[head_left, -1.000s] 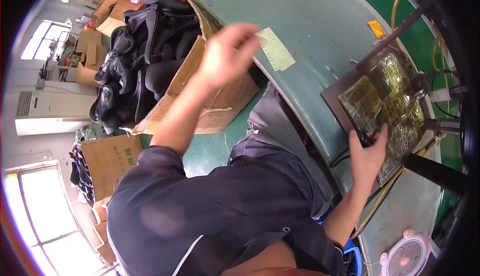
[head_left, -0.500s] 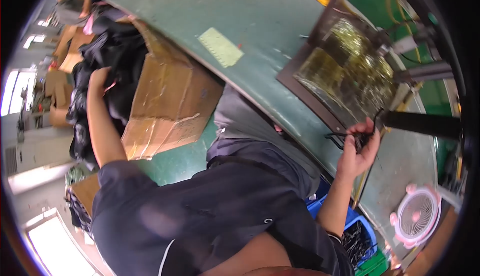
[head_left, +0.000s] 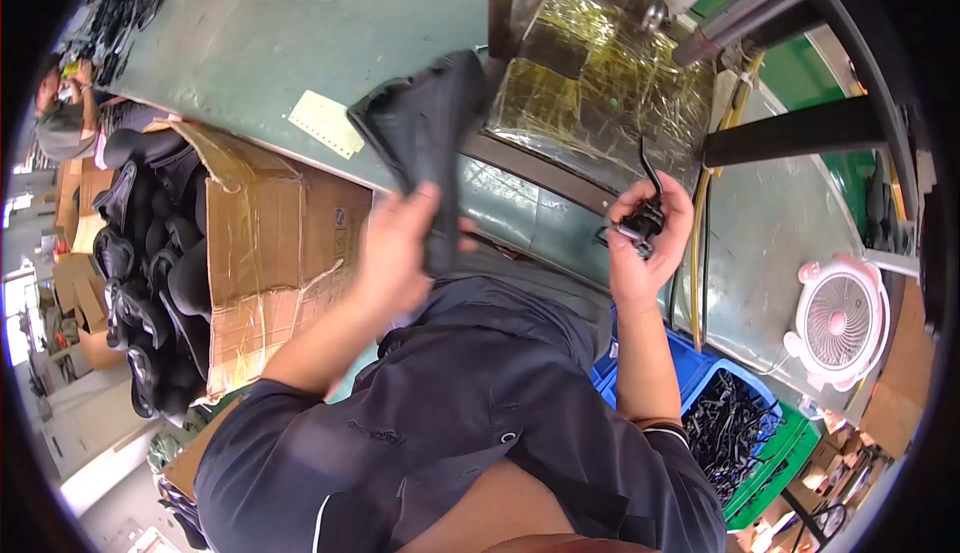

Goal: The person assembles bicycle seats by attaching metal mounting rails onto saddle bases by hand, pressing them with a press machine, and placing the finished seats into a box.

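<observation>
My left hand (head_left: 395,253) is closed round the narrow end of a black bicycle saddle (head_left: 425,128), slightly blurred. The saddle's wide end points up and away, over the near edge of the green table (head_left: 250,43). My right hand (head_left: 655,258) has its fingers curled round a small black metal part (head_left: 642,221). A thin bent arm of that part sticks up past the fingertips. Beyond the right hand lies a block wrapped in shiny yellowish film (head_left: 600,83), within a dark metal frame.
A cardboard box (head_left: 265,263) full of black saddles (head_left: 150,273) stands at the left. A blue bin (head_left: 690,378) holds dark metal parts at lower right. A pink and white fan (head_left: 842,323) and a yellow-green paper strip (head_left: 325,125) lie around the table. Another person (head_left: 65,123) is far left.
My left hand has come out of the box with a saddle and moved right, in front of me. My right hand still holds the black part, now further left; the view has shifted.
</observation>
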Tool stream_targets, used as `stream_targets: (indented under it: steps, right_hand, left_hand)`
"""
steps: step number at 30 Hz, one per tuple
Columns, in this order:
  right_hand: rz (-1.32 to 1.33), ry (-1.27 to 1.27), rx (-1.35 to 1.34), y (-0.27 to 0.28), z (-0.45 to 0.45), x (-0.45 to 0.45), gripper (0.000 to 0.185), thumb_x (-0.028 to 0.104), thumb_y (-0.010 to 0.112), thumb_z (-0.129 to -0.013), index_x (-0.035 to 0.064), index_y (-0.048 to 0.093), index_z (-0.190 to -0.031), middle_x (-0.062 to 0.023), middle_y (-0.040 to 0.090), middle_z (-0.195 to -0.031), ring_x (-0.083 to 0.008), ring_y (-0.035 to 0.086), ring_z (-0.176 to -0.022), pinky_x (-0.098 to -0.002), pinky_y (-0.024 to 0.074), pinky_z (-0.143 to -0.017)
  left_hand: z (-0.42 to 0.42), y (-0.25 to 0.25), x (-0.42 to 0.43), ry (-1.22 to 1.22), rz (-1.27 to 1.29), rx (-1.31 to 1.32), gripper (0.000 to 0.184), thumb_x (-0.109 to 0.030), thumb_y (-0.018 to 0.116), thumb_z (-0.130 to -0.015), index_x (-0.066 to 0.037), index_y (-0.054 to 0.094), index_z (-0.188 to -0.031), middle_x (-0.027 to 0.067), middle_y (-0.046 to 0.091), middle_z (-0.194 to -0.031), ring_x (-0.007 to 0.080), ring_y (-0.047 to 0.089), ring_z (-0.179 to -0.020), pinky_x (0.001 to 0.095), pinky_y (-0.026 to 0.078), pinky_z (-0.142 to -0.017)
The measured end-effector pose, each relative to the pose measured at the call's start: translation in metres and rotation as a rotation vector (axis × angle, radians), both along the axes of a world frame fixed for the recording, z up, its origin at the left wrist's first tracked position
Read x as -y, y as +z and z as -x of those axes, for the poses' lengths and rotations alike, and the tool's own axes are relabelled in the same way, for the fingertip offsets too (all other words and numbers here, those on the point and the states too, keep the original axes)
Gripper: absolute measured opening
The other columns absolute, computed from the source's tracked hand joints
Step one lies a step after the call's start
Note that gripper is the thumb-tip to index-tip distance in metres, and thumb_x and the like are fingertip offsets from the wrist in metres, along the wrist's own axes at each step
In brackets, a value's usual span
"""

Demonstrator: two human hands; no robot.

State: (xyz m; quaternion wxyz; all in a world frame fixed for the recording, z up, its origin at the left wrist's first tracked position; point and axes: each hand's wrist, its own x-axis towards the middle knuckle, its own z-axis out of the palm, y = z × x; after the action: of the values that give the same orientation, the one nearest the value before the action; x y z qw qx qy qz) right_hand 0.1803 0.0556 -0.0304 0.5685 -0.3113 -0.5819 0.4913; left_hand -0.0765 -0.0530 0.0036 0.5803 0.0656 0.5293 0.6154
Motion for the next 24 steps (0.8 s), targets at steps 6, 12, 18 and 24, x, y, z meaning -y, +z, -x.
stream_targets:
  steps: [6, 12, 18, 24]
  right_hand:
    - [0.058, -0.204, 0.339, 0.053, -0.028, -0.008, 0.065, 0.005, 0.084, -0.077, -0.0003, 0.055, -0.135, -0.0036, 0.058, -0.11, -0.0103, 0.053, -0.094, -0.0245, 0.0467, -0.084]
    - [-0.13, -0.159, 0.562, 0.062, -0.049, 0.006, 0.065, 0.012, 0.089, -0.071, -0.0004, 0.064, -0.13, -0.0077, 0.062, -0.11, -0.0154, 0.056, -0.09, -0.0278, 0.0501, -0.076]
    - [-0.58, -0.01, 0.683, 0.054, -0.006, 0.011, 0.073, 0.024, 0.095, -0.062, 0.0056, 0.073, -0.129, -0.0101, 0.064, -0.096, -0.0223, 0.062, -0.073, -0.0325, 0.0535, -0.063]
    - [-0.597, 0.03, 0.787, 0.049, -0.008, 0.017, 0.071, 0.026, 0.094, -0.06, 0.0127, 0.076, -0.127, -0.0049, 0.06, -0.09, -0.0178, 0.059, -0.065, -0.0295, 0.0506, -0.055]
  left_hand:
    - [-0.074, -0.013, -0.005, -0.628, -0.145, 0.276, 0.028, -0.012, 0.062, -0.107, 0.001, 0.053, -0.13, 0.0119, 0.068, -0.112, 0.0219, 0.072, -0.108, 0.0352, 0.062, -0.087]
    - [0.037, 0.03, -0.082, -0.37, -0.962, -1.734, 0.049, -0.015, 0.085, -0.079, -0.005, 0.068, -0.123, 0.0126, 0.072, -0.118, 0.0373, 0.066, -0.113, 0.0475, 0.05, -0.1]
    - [0.05, -0.02, -0.122, -0.629, -0.886, -1.458, 0.048, -0.02, 0.089, -0.08, -0.007, 0.069, -0.121, 0.0122, 0.069, -0.115, 0.0319, 0.067, -0.11, 0.04, 0.055, -0.091]
    - [0.005, -0.026, -0.104, -0.402, -0.818, -1.412, 0.034, -0.012, 0.083, -0.087, -0.003, 0.071, -0.117, 0.0123, 0.069, -0.117, 0.028, 0.067, -0.108, 0.0337, 0.053, -0.094]
